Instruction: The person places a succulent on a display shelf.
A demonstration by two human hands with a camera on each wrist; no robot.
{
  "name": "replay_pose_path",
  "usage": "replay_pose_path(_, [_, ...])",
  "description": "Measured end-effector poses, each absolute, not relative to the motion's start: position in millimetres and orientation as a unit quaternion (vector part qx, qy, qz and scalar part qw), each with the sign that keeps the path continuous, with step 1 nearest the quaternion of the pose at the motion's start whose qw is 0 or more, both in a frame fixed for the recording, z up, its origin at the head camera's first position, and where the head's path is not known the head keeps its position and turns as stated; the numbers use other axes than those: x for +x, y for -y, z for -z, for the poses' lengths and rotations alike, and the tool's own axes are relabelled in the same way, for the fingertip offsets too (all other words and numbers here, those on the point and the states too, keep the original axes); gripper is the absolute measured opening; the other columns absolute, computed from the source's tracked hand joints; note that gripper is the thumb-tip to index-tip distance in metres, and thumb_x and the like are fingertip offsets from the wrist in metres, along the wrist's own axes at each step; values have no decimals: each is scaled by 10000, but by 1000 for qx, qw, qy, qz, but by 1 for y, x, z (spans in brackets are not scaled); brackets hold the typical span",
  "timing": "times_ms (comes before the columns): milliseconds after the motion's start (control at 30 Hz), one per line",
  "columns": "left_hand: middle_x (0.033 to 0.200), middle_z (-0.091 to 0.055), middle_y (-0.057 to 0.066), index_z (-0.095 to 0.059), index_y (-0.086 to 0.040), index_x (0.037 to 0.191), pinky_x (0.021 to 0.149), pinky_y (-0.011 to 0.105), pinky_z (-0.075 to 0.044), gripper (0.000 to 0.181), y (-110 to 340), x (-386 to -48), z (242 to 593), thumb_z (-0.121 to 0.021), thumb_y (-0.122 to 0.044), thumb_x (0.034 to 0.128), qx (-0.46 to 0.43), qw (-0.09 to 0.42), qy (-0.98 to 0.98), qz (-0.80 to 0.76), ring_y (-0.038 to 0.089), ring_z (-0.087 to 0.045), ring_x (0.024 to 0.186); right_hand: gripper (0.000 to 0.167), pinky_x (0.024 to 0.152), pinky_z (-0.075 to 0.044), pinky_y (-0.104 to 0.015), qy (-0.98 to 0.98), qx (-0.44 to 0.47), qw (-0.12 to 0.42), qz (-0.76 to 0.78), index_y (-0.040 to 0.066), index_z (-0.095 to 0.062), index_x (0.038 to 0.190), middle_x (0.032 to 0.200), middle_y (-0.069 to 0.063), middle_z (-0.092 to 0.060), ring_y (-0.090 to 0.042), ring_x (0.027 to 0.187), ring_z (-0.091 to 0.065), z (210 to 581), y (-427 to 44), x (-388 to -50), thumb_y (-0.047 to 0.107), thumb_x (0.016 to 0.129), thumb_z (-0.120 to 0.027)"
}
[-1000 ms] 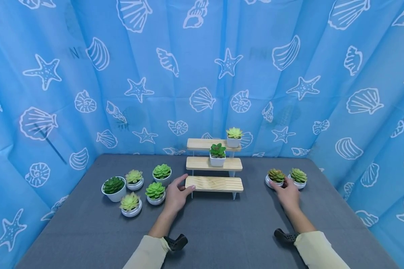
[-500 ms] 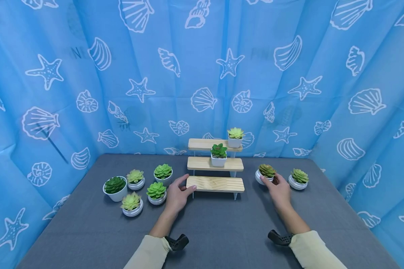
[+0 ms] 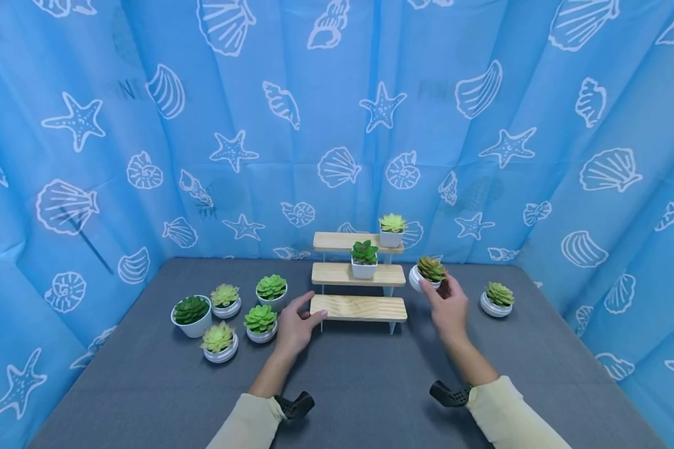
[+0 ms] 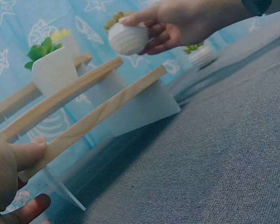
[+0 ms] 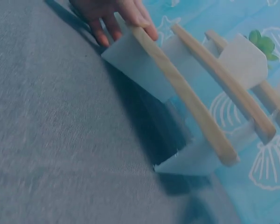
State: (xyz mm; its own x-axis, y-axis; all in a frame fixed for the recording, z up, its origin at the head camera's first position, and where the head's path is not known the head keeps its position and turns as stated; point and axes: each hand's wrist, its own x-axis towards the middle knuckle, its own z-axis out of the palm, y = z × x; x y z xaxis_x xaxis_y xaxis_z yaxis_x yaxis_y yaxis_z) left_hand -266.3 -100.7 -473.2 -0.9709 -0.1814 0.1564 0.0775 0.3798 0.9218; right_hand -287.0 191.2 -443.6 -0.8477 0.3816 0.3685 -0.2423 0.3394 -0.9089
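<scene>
My right hand pinches a potted succulent with reddish-green leaves in a round white pot. It is held above the table, right of the three-step wooden display stand. In the left wrist view the ribbed white pot hangs tilted, clear of the planks, with thumb and fingers around it. My left hand grips the left end of the lowest plank, thumb in front and fingers behind. On the middle step stands a dark green succulent in a square white pot; on the top step, a light green one.
At the left stand several potted succulents, among them a dark one in a larger white pot and a bright green one beside my left hand. Another succulent stands at the right. A blue shell-patterned curtain hangs behind the grey table.
My right hand has lifted the reddish-green succulent off the table beside the other right-hand pot and carried it left toward the stand. The left hand has stayed at the lowest plank.
</scene>
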Motion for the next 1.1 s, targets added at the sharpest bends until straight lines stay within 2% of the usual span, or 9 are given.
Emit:
replay_pose_path(133, [1341, -570, 96, -602, -114, 1342, 830, 413, -496, 538, 101, -267, 475, -783, -191, 842, 34, 115, 822, 556, 241, -595, 1008, 541, 760, -423, -113, 760, -20, 283, -584, -57, -537, 1321, 1155, -237, -618, -218, 997, -571, 438, -183, -287, 188, 883, -740])
replay_pose_path(200, [1343, -569, 95, -603, -121, 1341, 828, 414, -495, 537, 100, -266, 475, -784, -194, 841, 36, 114, 822, 556, 243, -594, 1007, 550, 780, -422, -104, 764, -10, 280, -581, -58, -526, 1330, 1178, -241, -611, -244, 1034, -580, 436, -180, -288, 176, 882, -741])
replay_pose_path(300, [1343, -569, 94, -602, -125, 1343, 829, 414, -494, 539, 100, -266, 476, -784, -196, 841, 37, 113, 822, 557, 243, -594, 1004, 562, 813, -449, -173, 778, 3, 278, -563, -45, -528, 1329, 1188, -233, -613, -292, 1065, -592, 436, -176, -289, 194, 873, -753])
replay_pose_path(433, [1347, -566, 99, -603, -126, 1342, 824, 410, -492, 539, 100, -265, 477, -786, -192, 839, 38, 114, 820, 559, 244, -590, 1002, 590, 855, -484, -367, 796, 14, 274, -540, -31, -532, 1333, 1190, -225, -620, -306, 1055, -603, 436, -172, -292, 240, 863, -764])
replay_pose_path(500, [1348, -564, 103, -603, -124, 1342, 822, 411, -491, 539, 100, -265, 477, -786, -190, 839, 37, 114, 820, 560, 249, -590, 1002, 603, 865, -485, -423, 801, 16, 270, -534, -26, -533, 1335, 1190, -223, -621, -312, 1051, -604, 436, -171, -294, 263, 861, -765])
replay_pose_path(600, [1350, -561, 108, -600, -118, 1344, 824, 414, -490, 541, 101, -264, 476, -784, -188, 841, 35, 115, 819, 561, 257, -589, 1007, 610, 875, -489, -440, 805, 16, 264, -531, -14, -529, 1342, 1192, -215, -622, -310, 1048, -604, 437, -169, -298, 277, 860, -765])
replay_pose_path(833, [1352, -559, 114, -597, -111, 1347, 847, 425, -490, 541, 102, -264, 475, -782, -186, 843, 32, 113, 820, 561, 266, -591, 1029, 595, 896, -478, -454, 802, 20, 254, -540, -32, -525, 1332, 1186, -234, -620, -334, 1048, -601, 432, -165, -302, 204, 849, -777])
replay_pose_path(1100, [1355, -557, 117, -589, -91, 1351, 846, 424, -489, 550, 101, -265, 473, -782, -178, 842, 27, 113, 816, 567, 259, -589, 1020, 626, 939, -429, -521, 832, 18, 232, -504, -4, -515, 1362, 1245, -218, -588, -341, 1121, -541, 427, -162, -305, 300, 868, -751])
